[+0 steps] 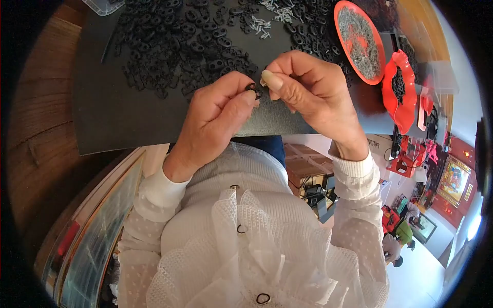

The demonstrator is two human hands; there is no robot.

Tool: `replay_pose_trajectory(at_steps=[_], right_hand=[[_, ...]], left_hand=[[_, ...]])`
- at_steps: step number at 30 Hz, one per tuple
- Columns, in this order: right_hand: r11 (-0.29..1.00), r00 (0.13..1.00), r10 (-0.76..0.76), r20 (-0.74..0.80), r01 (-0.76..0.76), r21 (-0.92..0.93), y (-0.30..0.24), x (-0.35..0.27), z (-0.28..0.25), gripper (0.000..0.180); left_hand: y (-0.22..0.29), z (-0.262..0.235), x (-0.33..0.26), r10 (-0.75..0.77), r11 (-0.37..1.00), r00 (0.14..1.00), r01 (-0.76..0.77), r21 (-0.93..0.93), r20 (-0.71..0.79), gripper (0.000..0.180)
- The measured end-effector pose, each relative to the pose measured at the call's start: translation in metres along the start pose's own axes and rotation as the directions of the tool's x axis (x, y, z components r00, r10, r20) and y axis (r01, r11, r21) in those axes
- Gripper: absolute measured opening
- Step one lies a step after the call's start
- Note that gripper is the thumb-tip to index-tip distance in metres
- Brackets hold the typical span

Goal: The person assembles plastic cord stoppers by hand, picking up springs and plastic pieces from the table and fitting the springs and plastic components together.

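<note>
My left hand (215,120) pinches a small black plastic ring piece (252,88) between thumb and forefinger, above the near edge of a dark mat (118,110). My right hand (308,92) meets it from the right, its thumb and fingers pinched at the same piece; whatever small part it holds is hidden by the fingertips. A heap of similar black pieces (179,41) covers the far half of the mat. Small silver pins (262,25) lie among them.
A red oval tray (340,20) filled with thin metal parts sits at the far right, with another red tray (408,102) holding black pieces beside it. A clear plastic box corner (102,5) shows far left. The wooden tabletop (41,102) extends left.
</note>
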State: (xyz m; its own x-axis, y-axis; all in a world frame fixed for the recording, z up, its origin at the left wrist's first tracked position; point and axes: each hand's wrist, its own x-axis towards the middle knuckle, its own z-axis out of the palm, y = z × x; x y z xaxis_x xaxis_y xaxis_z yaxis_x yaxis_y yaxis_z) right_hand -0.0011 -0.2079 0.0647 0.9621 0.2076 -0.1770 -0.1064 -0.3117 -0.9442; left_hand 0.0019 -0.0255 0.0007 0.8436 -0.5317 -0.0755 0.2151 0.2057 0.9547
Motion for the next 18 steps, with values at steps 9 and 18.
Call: replay_pose_trajectory(at_steps=[9, 18], right_hand=[[0.985, 0.992, -0.119, 0.04, 0.123, -0.117, 0.007, 0.0, -0.001, 0.016], [0.938, 0.972, -0.234, 0.009, 0.228, -0.262, 0.015, -0.006, 0.009, 0.013]], left_hand=[[0.001, 0.004, 0.0, 0.015, 0.998, 1.0, -0.014, 0.054, -0.015, 0.013], [0.002, 0.004, -0.001, 0.021, 0.989, 1.0, -0.018, 0.149, -0.021, 0.011]])
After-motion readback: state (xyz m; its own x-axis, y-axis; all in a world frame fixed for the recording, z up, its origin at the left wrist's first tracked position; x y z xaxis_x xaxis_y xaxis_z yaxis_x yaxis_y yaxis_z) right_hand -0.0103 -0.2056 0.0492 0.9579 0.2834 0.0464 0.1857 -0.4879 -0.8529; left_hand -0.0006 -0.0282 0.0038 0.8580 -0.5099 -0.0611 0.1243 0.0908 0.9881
